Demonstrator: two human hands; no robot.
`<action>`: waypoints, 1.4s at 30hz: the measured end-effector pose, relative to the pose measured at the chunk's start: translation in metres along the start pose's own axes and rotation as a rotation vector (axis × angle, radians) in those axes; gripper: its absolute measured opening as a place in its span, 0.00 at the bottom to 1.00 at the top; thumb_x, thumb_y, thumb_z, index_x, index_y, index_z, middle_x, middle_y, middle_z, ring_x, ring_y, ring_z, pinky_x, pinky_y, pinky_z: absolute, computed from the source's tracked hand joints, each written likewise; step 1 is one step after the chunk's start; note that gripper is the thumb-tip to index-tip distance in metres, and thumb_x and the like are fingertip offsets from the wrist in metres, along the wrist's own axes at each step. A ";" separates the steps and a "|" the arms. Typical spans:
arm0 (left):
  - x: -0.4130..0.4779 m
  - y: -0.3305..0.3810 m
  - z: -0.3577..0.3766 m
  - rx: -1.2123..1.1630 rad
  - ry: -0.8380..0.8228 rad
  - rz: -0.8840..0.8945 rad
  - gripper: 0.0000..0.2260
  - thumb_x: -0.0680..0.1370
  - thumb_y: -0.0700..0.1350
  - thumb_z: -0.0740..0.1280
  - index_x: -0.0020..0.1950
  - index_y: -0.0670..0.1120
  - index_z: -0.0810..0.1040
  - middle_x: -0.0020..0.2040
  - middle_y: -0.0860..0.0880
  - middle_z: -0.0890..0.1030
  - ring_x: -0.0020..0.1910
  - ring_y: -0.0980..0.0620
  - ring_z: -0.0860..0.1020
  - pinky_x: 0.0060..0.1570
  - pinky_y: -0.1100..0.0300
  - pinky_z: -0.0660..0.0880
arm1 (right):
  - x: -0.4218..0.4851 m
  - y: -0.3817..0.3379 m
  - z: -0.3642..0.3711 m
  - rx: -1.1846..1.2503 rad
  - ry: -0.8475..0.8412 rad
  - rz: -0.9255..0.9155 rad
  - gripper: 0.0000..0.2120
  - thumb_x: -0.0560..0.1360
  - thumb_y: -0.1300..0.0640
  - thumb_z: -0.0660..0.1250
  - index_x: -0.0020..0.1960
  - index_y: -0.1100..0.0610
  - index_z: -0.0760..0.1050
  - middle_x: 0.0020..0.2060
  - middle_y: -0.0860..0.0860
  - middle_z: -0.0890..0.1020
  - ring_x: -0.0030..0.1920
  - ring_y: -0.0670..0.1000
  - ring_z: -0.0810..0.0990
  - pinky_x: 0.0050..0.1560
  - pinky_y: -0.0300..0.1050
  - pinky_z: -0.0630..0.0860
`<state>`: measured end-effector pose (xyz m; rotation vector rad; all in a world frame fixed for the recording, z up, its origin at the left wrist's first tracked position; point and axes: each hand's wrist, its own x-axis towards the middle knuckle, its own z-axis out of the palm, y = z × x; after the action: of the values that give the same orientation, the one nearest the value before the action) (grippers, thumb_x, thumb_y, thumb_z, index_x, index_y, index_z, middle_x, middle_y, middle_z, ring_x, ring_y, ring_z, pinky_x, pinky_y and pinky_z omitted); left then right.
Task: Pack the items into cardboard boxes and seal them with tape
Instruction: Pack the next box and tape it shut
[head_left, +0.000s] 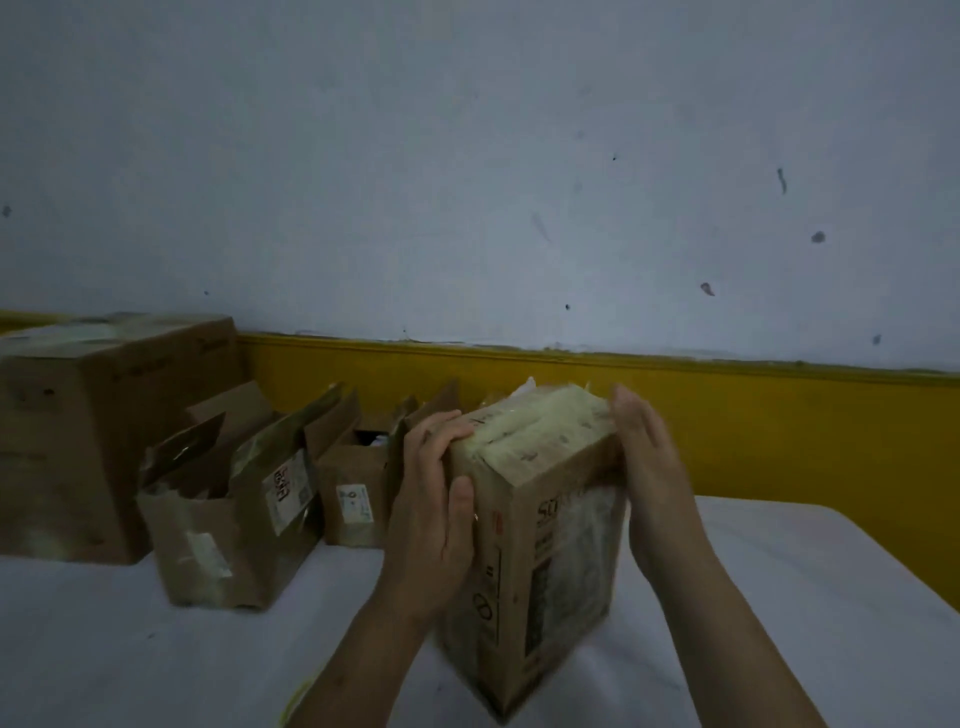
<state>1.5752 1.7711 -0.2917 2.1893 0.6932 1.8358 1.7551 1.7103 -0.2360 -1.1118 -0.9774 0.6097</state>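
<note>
The fingers (441, 423) of the left hand (431, 499) are curled over the top left edge of the cardboard box (540, 545), with the thumb laid along its near face, so that side is gripped. The fingers (631, 410) of the right hand (649, 467) are held nearly straight and pressed flat against the top right edge, bracing rather than clasping. The box is stood on end on the white table (779, 571), tilted slightly, directly in front of the person. Its top is covered with glossy tape (540, 421), wrinkled in places, and the flaps appear to be closed. The cardboard looks stiff along its corners but likely to yield in the middle of a panel, so the corners and edges are judged the safest places for a hold. The taped surfaces are probably slick, and bare card should be preferred for the fingers. The weight cannot be told. Two opened boxes (228, 530) and a large closed box (78, 441) are set to the left, well apart from the hands.
</note>
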 end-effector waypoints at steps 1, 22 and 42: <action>0.003 -0.002 0.000 -0.013 -0.045 0.016 0.20 0.85 0.59 0.48 0.70 0.51 0.67 0.71 0.47 0.67 0.73 0.51 0.66 0.70 0.68 0.60 | 0.001 -0.004 -0.007 0.021 0.045 -0.010 0.28 0.63 0.24 0.67 0.57 0.38 0.79 0.58 0.44 0.81 0.59 0.49 0.80 0.53 0.53 0.80; 0.046 0.053 0.037 -0.956 -0.073 -0.806 0.29 0.74 0.43 0.69 0.74 0.60 0.68 0.63 0.55 0.77 0.55 0.48 0.83 0.48 0.52 0.82 | -0.007 -0.056 -0.067 -0.457 -0.144 0.083 0.15 0.74 0.27 0.56 0.37 0.29 0.78 0.32 0.29 0.80 0.37 0.35 0.80 0.39 0.41 0.70; 0.040 0.059 0.025 -0.294 -0.557 -0.182 0.50 0.55 0.72 0.77 0.72 0.74 0.56 0.72 0.61 0.59 0.72 0.63 0.64 0.66 0.59 0.70 | 0.003 -0.054 -0.077 -0.446 0.121 -0.133 0.13 0.78 0.45 0.65 0.42 0.51 0.82 0.35 0.50 0.84 0.39 0.53 0.83 0.41 0.51 0.78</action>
<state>1.6171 1.7420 -0.2352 2.1948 0.4496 1.0777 1.8220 1.6586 -0.1934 -1.4438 -1.1007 0.2147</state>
